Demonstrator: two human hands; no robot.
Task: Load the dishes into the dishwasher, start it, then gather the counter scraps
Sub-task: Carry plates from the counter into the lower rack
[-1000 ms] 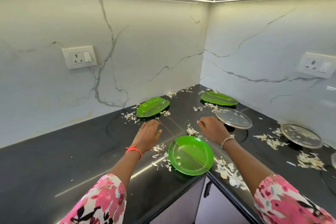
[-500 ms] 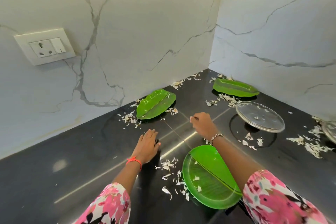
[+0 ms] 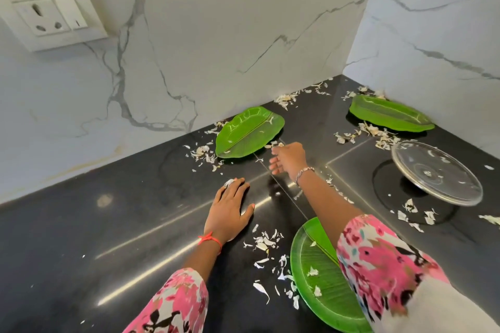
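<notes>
Head view: right hand advanced to scraps beside leaf plate; grip there unclear, cannot tell. Left hand stays flat, released, on surface. Leaf plate not loaded; scrap-gathering likely underway.

The left hand is lying palm down, fingers straight toward 12 o'clock; the right hand is reaching toward 11 o'clock, fingers loosely curled.

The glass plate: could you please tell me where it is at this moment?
In the head view, the glass plate is on the right, just this side of the green leaf plate by the right wall.
</notes>
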